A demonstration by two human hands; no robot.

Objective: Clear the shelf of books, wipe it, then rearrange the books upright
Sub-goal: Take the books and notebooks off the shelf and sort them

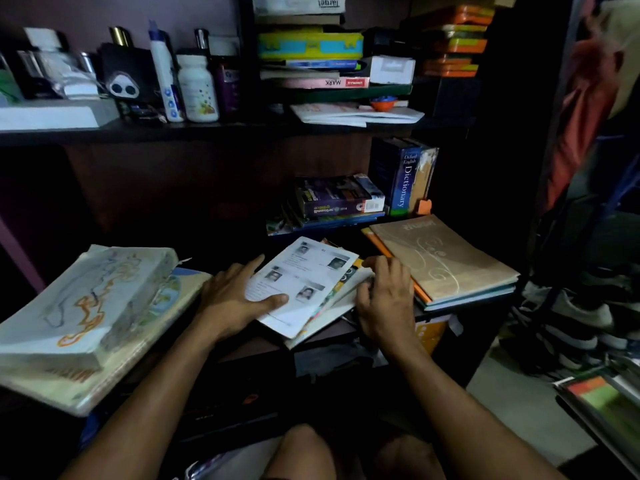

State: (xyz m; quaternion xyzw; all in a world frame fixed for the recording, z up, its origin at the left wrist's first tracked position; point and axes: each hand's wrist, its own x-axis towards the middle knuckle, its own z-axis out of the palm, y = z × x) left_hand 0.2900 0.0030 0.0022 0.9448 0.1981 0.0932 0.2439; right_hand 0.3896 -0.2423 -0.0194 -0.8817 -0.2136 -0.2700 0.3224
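A small pile of thin books, topped by a white booklet (304, 278) with small portrait photos, lies tilted at the front edge of the dark shelf (249, 344). My left hand (235, 299) holds the pile's left edge, thumb on the white cover. My right hand (384, 299) grips the pile's right edge with curled fingers. A beige patterned book (446, 258) tops a flat stack just right of my right hand. Behind stand a blue Oxford dictionary (405, 178) upright and a flat stack of dark books (336, 199). A thick plastic-wrapped stack (86, 306) lies at left.
The upper shelf carries bottles (197, 88), a black holder and white boxes at left, and flat stacked books (311, 46) with loose papers at right. Shoes (571, 323) and more books (602, 400) lie on the floor at right. My knees are at the bottom.
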